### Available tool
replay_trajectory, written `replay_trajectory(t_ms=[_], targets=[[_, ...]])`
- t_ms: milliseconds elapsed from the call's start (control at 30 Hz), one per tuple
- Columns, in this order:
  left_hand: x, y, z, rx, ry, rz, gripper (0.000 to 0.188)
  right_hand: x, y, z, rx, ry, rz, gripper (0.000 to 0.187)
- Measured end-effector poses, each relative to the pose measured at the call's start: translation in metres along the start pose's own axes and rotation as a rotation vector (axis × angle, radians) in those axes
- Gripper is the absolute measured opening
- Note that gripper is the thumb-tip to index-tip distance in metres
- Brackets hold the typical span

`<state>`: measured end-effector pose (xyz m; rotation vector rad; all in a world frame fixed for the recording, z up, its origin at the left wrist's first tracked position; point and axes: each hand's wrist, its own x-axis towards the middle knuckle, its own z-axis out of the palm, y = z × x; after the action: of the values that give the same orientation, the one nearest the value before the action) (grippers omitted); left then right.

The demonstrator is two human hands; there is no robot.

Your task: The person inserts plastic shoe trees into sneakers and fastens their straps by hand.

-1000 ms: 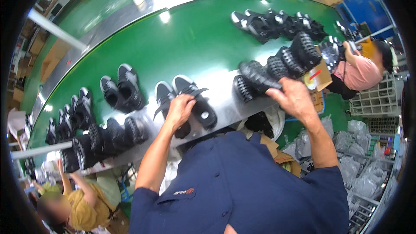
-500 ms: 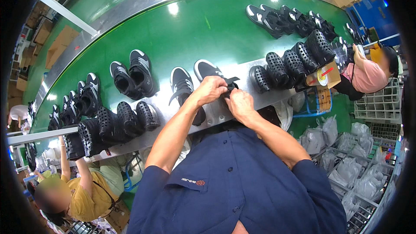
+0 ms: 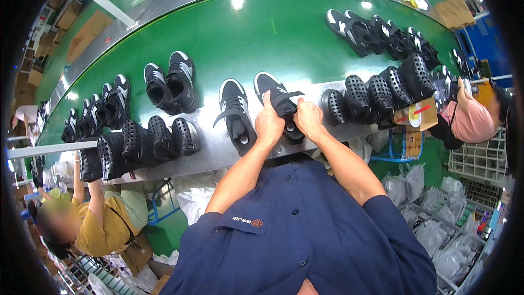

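Observation:
A black sneaker with a grey-white toe [image 3: 268, 82] lies before me on the metal edge of the table, toe pointing away. My left hand [image 3: 269, 124] grips its left side, the index finger stretched along the upper near the strap. On the other side, my right hand [image 3: 308, 119] is closed at the collar, its fingertips partly hidden. A dark strap [image 3: 289, 96] crosses the upper, and its end sticks out to the right. Left of my left hand stands the matching sneaker [image 3: 234, 110], untouched, with its strap end jutting out to the left.
Black perforated shoe forms [image 3: 357, 95] stand in rows on both sides. More sneakers [image 3: 177, 79] sit on the green table [image 3: 240, 38]. A carton with a cup [image 3: 415, 114] is at the right. Co-workers in yellow [image 3: 112, 224] and pink [image 3: 472, 117] work at either side.
Both hands were together at the strap over the sneaker's opening; now they are apart on its two sides. The strap lies across the upper. The whole view has shifted slightly.

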<state>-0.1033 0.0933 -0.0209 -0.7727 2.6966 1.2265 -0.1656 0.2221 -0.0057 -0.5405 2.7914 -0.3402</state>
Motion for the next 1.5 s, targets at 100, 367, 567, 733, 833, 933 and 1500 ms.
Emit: replay_trajectory(t_ms=[100,367,567,733,833,933,1500], targets=[[-0.004,-0.002,-0.006,0.052,0.0,-0.022,0.092,0.005,-0.003,0.009,0.0,-0.001,-0.052,0.022],[-0.109,-0.058,-0.079,0.253,0.545,-0.047,0.057,0.004,0.008,0.008,0.065,-0.004,-0.132,0.022],[-0.044,-0.09,-0.031,-0.194,0.132,-0.047,0.07,-0.005,-0.011,0.005,0.116,-0.128,-0.088,0.042],[-0.077,-0.083,-0.064,-0.284,0.205,-0.1,0.054,-0.02,0.006,-0.023,0.074,-0.471,-0.013,0.056],[-0.12,-0.088,-0.158,0.01,0.721,0.18,0.022,-0.053,0.004,-0.063,0.299,-0.346,-0.042,0.043],[-0.15,-0.119,-0.262,0.349,1.221,0.0,0.018,-0.068,-0.022,-0.08,0.566,-0.443,0.113,0.034],[-0.162,-0.077,-0.285,0.429,1.27,0.333,0.048,-0.076,-0.176,-0.066,1.29,-0.409,-0.37,0.059]])
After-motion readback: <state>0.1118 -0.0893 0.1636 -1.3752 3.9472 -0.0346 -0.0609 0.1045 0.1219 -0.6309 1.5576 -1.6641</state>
